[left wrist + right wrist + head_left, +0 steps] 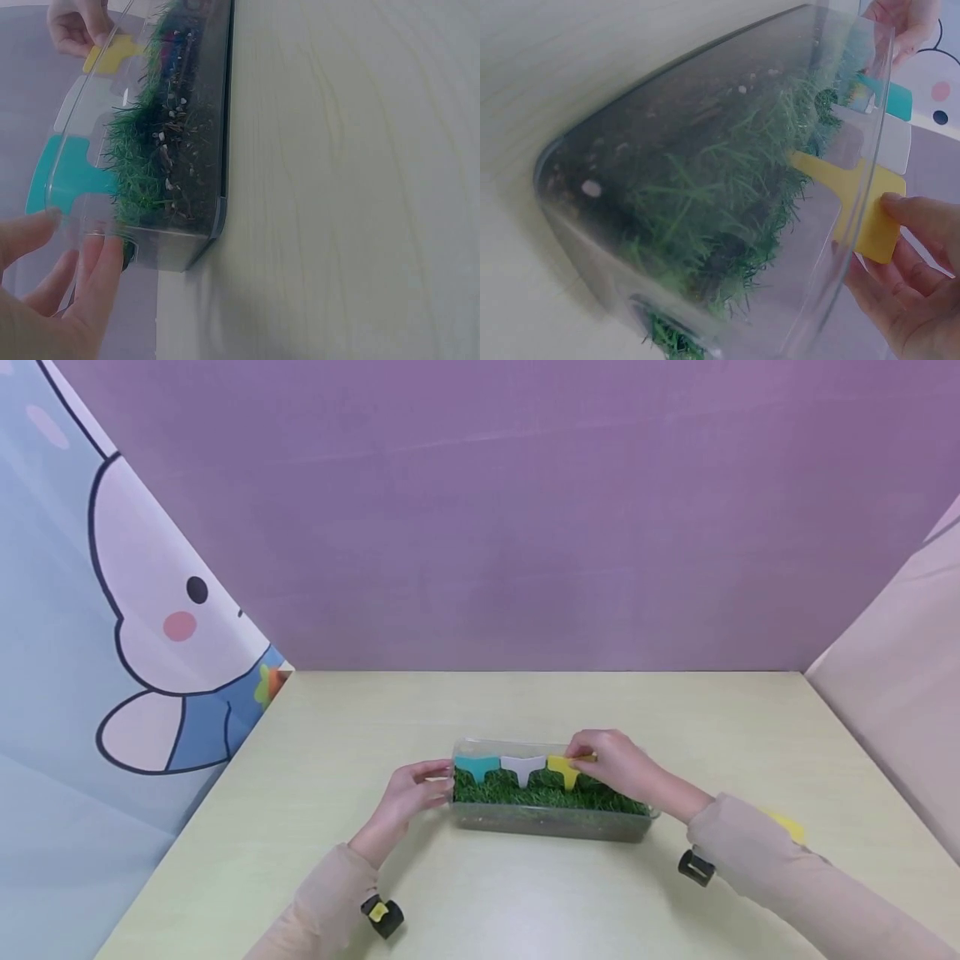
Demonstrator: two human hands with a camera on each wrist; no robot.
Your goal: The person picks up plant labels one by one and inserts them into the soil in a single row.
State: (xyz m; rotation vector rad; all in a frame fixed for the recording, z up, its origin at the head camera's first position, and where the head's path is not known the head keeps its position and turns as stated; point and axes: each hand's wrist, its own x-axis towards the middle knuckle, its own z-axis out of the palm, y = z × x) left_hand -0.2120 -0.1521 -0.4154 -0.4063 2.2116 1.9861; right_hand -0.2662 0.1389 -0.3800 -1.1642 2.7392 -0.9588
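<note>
A clear plastic box [551, 824] holds dark soil and short green grass [487, 790]. Three T-shaped plant labels stand in a row in it: teal [477, 766] at the left, white [522, 767] beside it, then yellow [874, 214]. My right hand [618, 764] pinches the wide top of the yellow plant label between thumb and fingers, while its narrow stem goes down into the grass. At the box's left end, the extended fingers of my left hand [411, 793] touch the end wall, close to the teal label.
Partly behind my right sleeve [757, 852], a yellow piece [786, 825] lies on the pale wooden table [337, 718]. A purple backdrop [525, 527] rises behind the table, and a printed cloth [60, 693] hangs at the left.
</note>
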